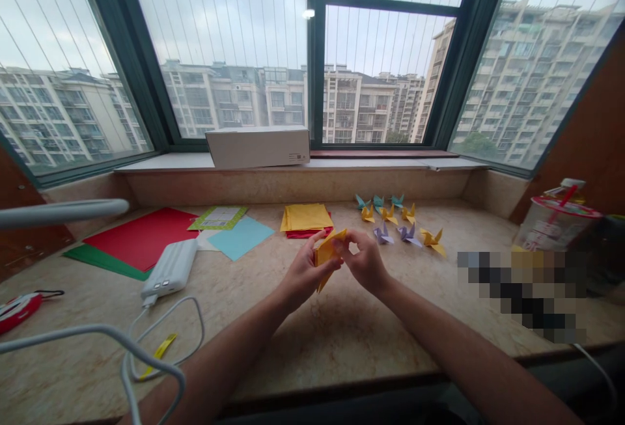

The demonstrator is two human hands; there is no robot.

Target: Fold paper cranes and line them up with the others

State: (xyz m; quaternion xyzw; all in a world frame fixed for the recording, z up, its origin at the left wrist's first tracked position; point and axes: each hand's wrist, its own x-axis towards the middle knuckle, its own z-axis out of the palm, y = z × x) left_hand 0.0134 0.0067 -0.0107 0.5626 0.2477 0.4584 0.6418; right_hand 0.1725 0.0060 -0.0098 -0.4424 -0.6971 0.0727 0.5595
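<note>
A folded piece of yellow origami paper (326, 252) is held up between my two hands, above the middle of the counter. My left hand (308, 267) grips it from the left, thumb across its front. On the other side, my right hand (364, 259) pinches its upper right edge with thumb and fingertips. Just beyond lies a stack of yellow paper (306, 217) on top of red paper (312, 233). To the right stand several folded paper cranes: teal ones (379, 203), yellow ones (388, 214) and purple ones (408, 235), with a larger yellow crane (433, 240) nearest me.
Left on the counter (273, 373) are a red sheet (146, 236), a light blue sheet (241, 237), a white power bank (170, 271) with a looped cable (105, 329), and a red tape measure (19, 311). A white box (258, 148) sits on the sill; a plastic cup (551, 223) stands right.
</note>
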